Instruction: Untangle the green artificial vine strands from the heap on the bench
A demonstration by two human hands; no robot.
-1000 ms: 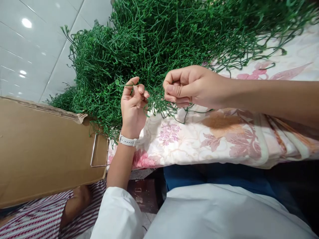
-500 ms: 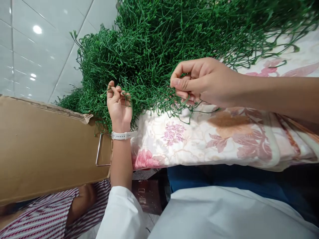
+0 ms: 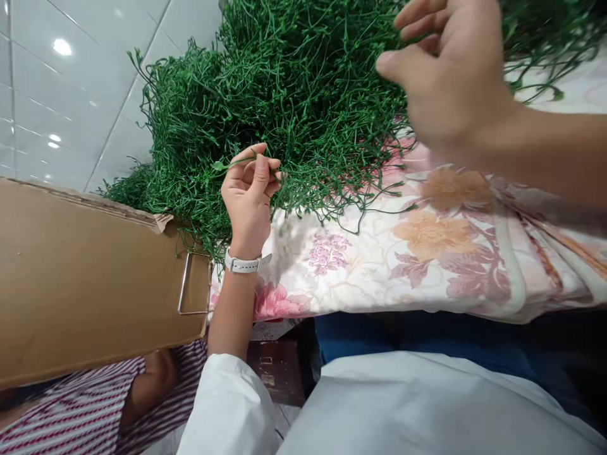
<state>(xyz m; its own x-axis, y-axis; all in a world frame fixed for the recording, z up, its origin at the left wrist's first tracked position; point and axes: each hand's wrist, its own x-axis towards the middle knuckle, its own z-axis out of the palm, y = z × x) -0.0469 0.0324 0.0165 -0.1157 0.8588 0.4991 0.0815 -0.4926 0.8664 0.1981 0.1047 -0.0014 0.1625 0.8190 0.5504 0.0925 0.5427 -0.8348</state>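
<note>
My left hand (image 3: 250,196), with a white band at its wrist, pinches a thin green stem (image 3: 244,159) between thumb and fingers. The stem's small bud-like end (image 3: 218,165) sticks out to the left. Behind it lies a large heap of tangled green stems (image 3: 303,95) with small knobs at their tips; whether they are plastic I cannot tell. Over the heap's right part hangs my right hand (image 3: 450,72), slightly blurred, thumb apart from the curved fingers and nothing visible between them.
A floral cloth (image 3: 360,272) covers the surface under the heap. At the left stands a cardboard sheet or box side (image 3: 95,284) with a metal wire loop (image 3: 184,284) by its edge. Below it, another person's striped clothing (image 3: 71,411) shows. White tiles (image 3: 95,82) rise at upper left.
My right hand has moved up and to the right, its thumb and fingers parting. My left hand has shifted right, turned, and now shows a stem in its pinch.
</note>
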